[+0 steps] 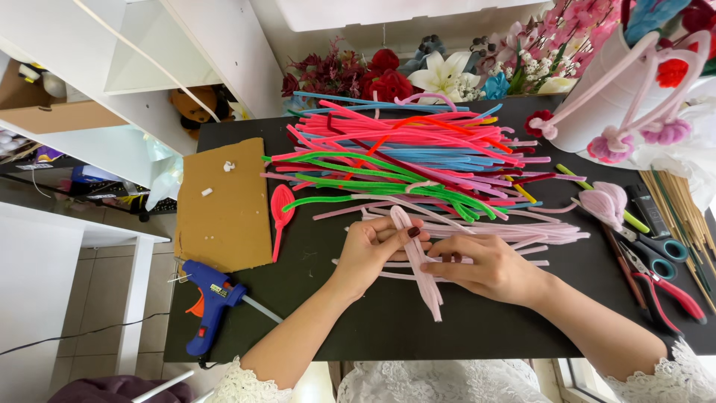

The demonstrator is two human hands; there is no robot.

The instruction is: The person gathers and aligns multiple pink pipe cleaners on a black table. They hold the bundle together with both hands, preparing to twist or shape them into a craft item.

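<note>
We are pinching a folded pale pink pipe cleaner (420,257) between our 2 hands. Our left hand (377,250) is closing thumb and fingers on its upper loop, while our right hand (488,269) is curling shut around its middle; the twisted tail is hanging just below our grip. Beyond our fingers, a heap of coloured pipe cleaners (418,153) is lying. Well left of our grip, a blue glue gun (211,302) is resting beside a cardboard sheet (224,205). Red-handled pliers (664,287) are lying to the right.
</note>
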